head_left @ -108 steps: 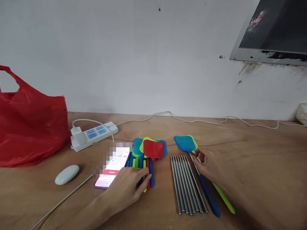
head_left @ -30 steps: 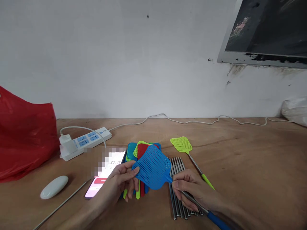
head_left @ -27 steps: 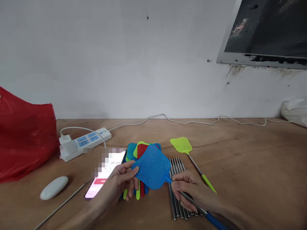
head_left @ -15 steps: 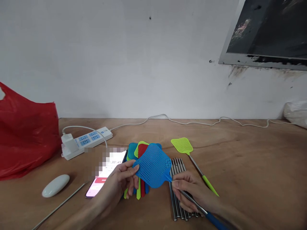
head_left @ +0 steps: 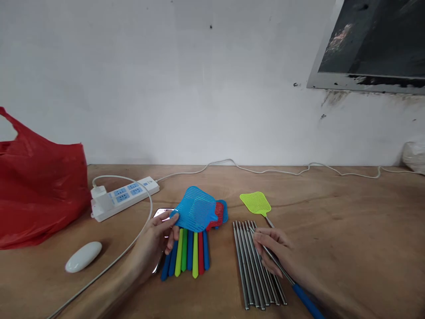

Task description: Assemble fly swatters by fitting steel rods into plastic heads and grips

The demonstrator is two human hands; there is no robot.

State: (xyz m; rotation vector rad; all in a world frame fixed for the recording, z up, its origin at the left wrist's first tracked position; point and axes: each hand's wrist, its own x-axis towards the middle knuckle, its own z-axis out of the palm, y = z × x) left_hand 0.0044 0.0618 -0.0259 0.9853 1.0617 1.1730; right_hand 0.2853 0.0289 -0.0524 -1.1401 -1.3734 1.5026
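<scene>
Now the left hand (head_left: 158,236) pinches the near-left edge of the blue swatter head (head_left: 195,209) between thumb and fingers, holding it over the pile of coloured swatters (head_left: 191,248). Well apart, the right hand (head_left: 277,249) is closed round the metal rod (head_left: 265,248) (blue grip at its near end) above the row of steel rods (head_left: 254,266).
</scene>
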